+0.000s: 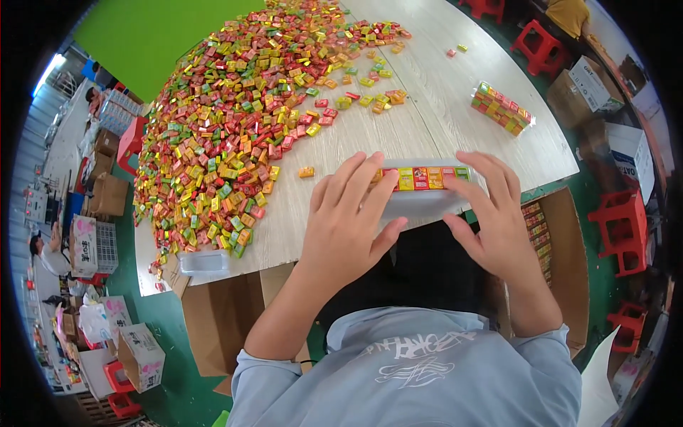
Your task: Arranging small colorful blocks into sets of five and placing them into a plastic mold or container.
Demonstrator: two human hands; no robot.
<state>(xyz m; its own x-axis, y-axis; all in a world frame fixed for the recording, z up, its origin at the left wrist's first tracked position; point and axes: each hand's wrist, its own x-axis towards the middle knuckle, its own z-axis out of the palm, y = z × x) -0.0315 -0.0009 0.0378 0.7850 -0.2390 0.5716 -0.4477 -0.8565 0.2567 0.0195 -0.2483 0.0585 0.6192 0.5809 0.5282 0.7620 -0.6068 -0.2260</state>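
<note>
A narrow translucent plastic box [416, 206] sits at the table's near edge in front of me. Along its top runs a row of small wrapped candies [421, 178] in yellow, red, orange and green. My left hand [341, 220] lies over the row's left end, the index fingertip touching the candies and the thumb stretched apart. At the right end is my right hand [498, 220], fingers spread, its index fingertip at the candies and its thumb by the box's front. Fingers hide both ends of the box.
A big heap of wrapped candies [220, 135] covers the table's left side. A filled clear pack [501, 109] lies at the right. An empty clear tray [204, 262] rests at the near left edge. Cardboard boxes [222, 324] stand below; the right one [569, 263] holds packed candies.
</note>
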